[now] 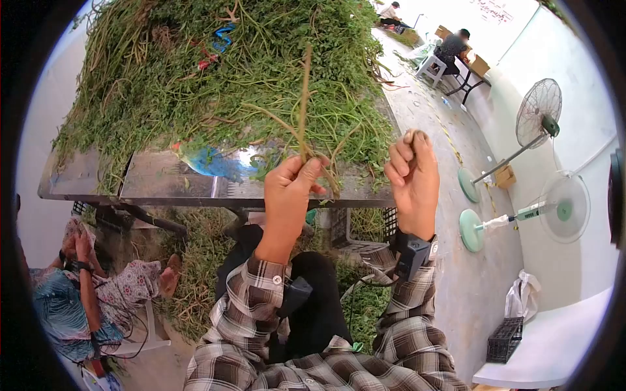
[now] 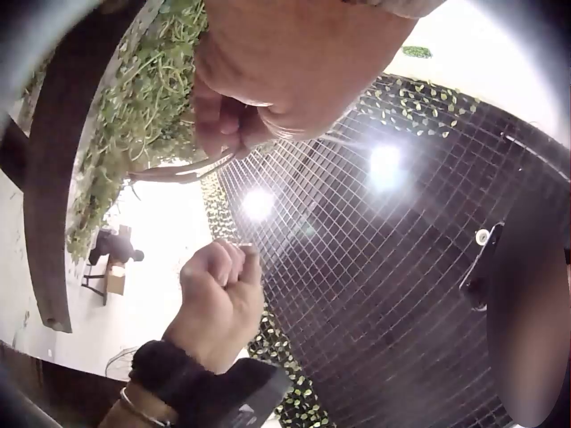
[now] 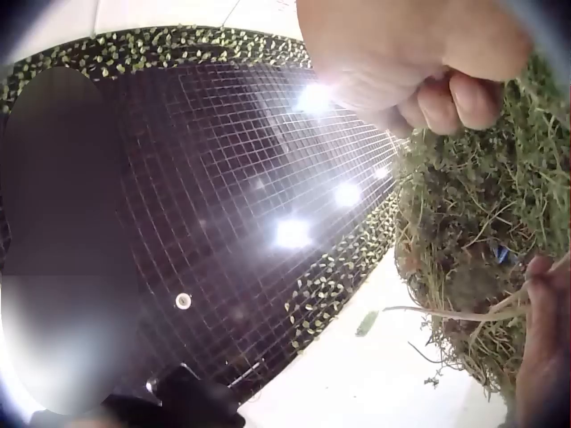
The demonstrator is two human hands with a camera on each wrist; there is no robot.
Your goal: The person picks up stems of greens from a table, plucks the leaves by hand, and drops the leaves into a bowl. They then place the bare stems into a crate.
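Observation:
Between thumb and fingers my left hand (image 1: 290, 189) pinches a few plant stems (image 1: 304, 91), above the near edge of the table. One long brownish stem points up from the grip, and others slant out to the sides. In the right wrist view, a pale stem (image 3: 446, 312) reaches out from the left hand (image 3: 542, 339). My right hand (image 1: 417, 176) is raised apart from it, beside the table's right corner. Its fingers are curled in with the thumb against them, and nothing shows in it. A large heap of green leafy stems (image 1: 261, 85) covers most of the table (image 1: 163, 186).
A blue strip (image 1: 223, 39) and a red scrap (image 1: 207, 62) lie in the heap. More greens (image 1: 202, 287) and crates (image 1: 358, 244) are under the table. Another person (image 1: 72, 306) sits at left. Two fans (image 1: 538, 114) and a black basket (image 1: 505, 339) stand at right.

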